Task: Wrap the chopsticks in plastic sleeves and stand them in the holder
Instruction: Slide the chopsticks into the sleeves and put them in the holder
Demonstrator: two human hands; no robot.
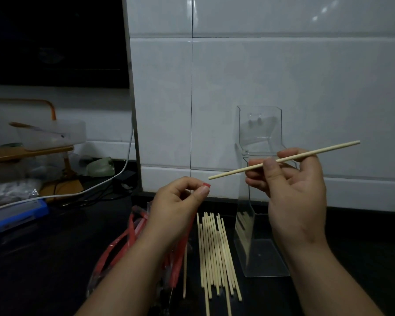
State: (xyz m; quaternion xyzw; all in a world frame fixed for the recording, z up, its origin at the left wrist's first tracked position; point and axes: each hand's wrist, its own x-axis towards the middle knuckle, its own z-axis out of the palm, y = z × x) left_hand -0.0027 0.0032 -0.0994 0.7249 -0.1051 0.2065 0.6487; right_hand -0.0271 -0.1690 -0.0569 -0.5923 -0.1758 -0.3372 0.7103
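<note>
Your right hand (292,185) pinches one chopstick (237,171), its near end pointing toward your left hand (176,201), whose fingers (201,192) pinch the red end of a sleeve (206,184). On the dark worktop (55,258) loose chopsticks (212,252) lie between a heap of red sleeves (132,226) and the clear holder (259,133).

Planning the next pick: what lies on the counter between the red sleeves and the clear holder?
In the head view, a loose bundle of bare chopsticks lies between the red sleeves and the clear holder, one stray chopstick beside the sleeves.
</note>
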